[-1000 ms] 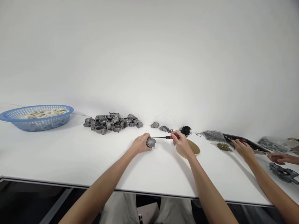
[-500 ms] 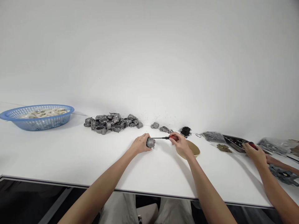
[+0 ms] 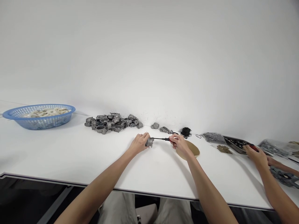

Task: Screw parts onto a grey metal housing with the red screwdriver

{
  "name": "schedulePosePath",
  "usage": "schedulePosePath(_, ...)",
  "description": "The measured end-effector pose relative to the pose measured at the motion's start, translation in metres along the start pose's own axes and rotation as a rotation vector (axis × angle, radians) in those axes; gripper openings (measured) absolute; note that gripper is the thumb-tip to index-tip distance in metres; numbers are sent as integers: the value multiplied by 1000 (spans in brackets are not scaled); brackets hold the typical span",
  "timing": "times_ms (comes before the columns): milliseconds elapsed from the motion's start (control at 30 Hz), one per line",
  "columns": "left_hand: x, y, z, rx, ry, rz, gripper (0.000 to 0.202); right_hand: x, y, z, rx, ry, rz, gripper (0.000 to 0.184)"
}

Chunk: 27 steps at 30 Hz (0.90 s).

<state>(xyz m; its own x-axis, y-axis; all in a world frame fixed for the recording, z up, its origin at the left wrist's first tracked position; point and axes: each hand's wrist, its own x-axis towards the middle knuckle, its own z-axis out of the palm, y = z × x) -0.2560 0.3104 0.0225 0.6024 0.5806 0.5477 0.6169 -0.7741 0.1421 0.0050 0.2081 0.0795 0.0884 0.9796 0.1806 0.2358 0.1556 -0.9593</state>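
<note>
Head view: the left hand (image 3: 139,143) is closed around a small grey metal housing (image 3: 149,142) and steadies it on the white table (image 3: 70,152), about midway along its length and nearer the far edge than the near one. The right hand (image 3: 181,144) pinches the handle of a thin screwdriver (image 3: 163,139), whose dark shaft lies nearly level and meets the housing on its right side. Just behind the right hand sits a shallow tan bowl (image 3: 195,149). Along the far edge lie a heap of grey metal castings (image 3: 112,122), a few loose castings, and a tangle of black rings (image 3: 186,131). A blue basket (image 3: 38,116) of pale rings stands towards the far left corner. At the right end, another person's hand (image 3: 255,154) rests beside a dark tray (image 3: 234,143) and bagged parts.
</note>
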Motion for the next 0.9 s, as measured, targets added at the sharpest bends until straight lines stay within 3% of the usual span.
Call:
schedulePosePath(133,0,-3,-1,10,49,-4,33,1,1,4,93,10,81,44)
schedulePosePath(300,4,-3,0,-43,114,-125,34,10,13,13,42,75,45,42)
schedulePosePath(467,5,-12,2,-174,215,-382,44,17,28,21,-125,247,-47,32)
schedulePosePath(600,2,-20,0,-301,263,-491,51,18,42,26,-434,231,-163,21)
schedulePosePath(733,5,-17,2,-417,264,-510,56,23,56,34,-682,182,-191,15)
schedulePosePath(833,7,-8,6,-491,248,-472,58,25,55,41,-710,178,-214,18)
schedulePosePath(900,7,2,7,-522,239,-430,57,22,49,47,-621,184,-264,30)
